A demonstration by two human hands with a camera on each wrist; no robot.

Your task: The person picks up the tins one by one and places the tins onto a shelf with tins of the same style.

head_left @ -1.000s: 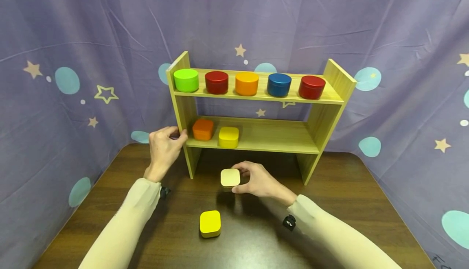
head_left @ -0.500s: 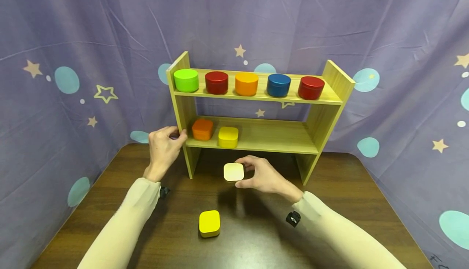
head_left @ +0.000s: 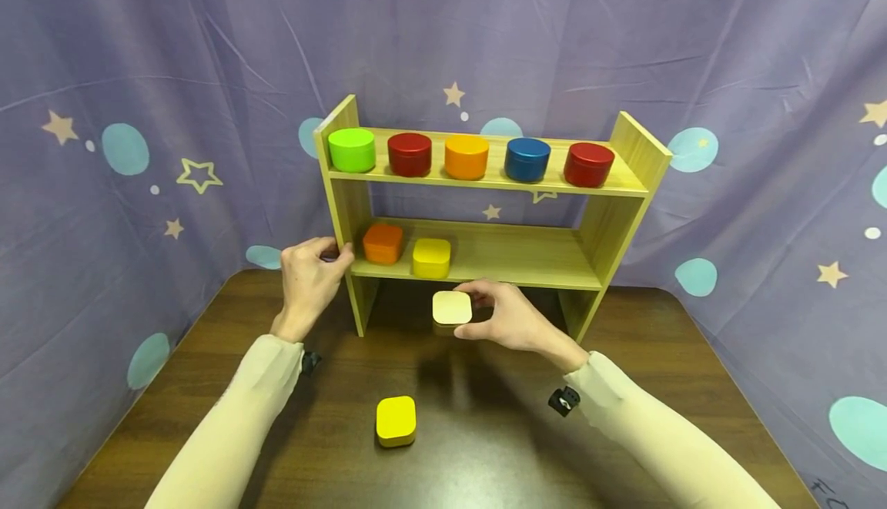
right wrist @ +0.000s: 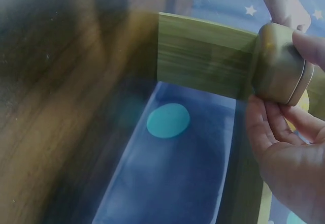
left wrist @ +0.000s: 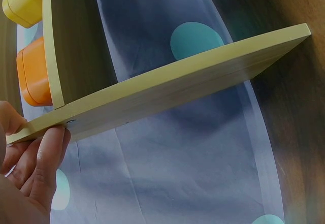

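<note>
My right hand (head_left: pixel 509 316) grips a small square tin (head_left: pixel 452 309) with rounded corners and a pale gold lid, thumb on one side and fingers on the other. It is held above the table, in front of the lower shelf. In the right wrist view the tin (right wrist: pixel 279 64) looks gold, with a seam below its lid. My left hand (head_left: pixel 308 286) pinches the left side panel of a wooden two-tier shelf (head_left: pixel 527 255); the left wrist view shows thumb and fingers on either side of this panel (left wrist: pixel 167 87). An orange square tin (head_left: pixel 383 244) and a yellow one (head_left: pixel 432 259) stand on the lower tier.
Along the upper tier stand round tins: green (head_left: pixel 352 150), red (head_left: pixel 410 155), orange (head_left: pixel 466 157), blue (head_left: pixel 527 159) and another red (head_left: pixel 589 165). A yellow square tin (head_left: pixel 396 421) lies on the dark wooden table (head_left: pixel 277 455) in front. A purple curtain (head_left: pixel 229 70) hangs behind.
My right hand has lifted the pale gold tin and carried it forward and slightly right, toward the lower tier. The left hand stays on the side panel.
</note>
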